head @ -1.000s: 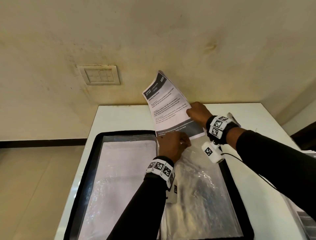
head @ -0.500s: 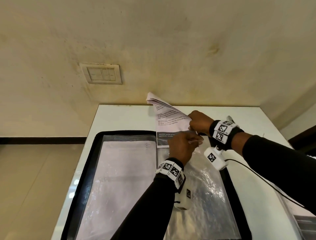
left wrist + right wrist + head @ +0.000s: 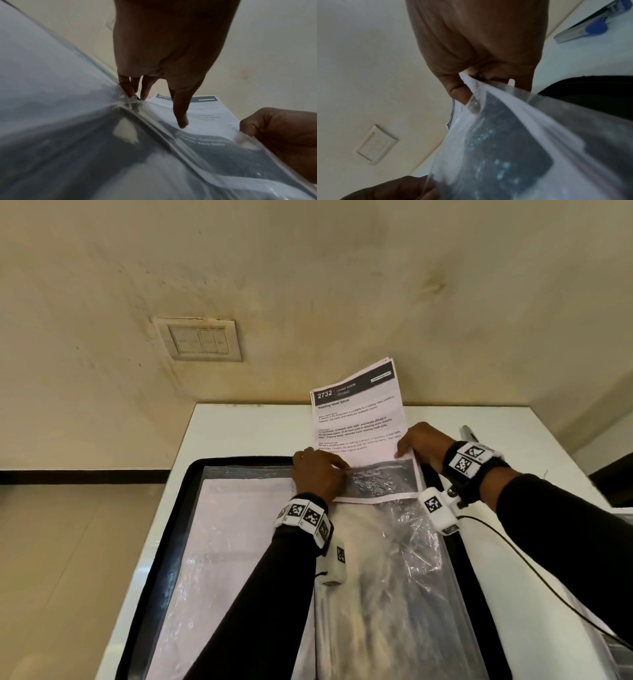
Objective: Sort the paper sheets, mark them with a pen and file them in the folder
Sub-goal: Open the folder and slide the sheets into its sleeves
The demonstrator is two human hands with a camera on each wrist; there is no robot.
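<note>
Printed sheets (image 3: 358, 419) half inside clear sleeve (image 3: 394, 542) of open folder (image 3: 164, 542) on counter (image 3: 239, 426). Right hand (image 3: 419, 445) pinching sheets' right edge; left hand (image 3: 318, 474) seemingly pinching sleeve mouth, blurred.

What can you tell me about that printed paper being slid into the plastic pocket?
The printed sheet is white, with a dark header band reading 2732 and lines of small text. Its lower part sits inside a clear plastic sleeve of the open black folder; its top stands tilted toward the wall. The left hand and right hand hold it at the sleeve's mouth.
</note>
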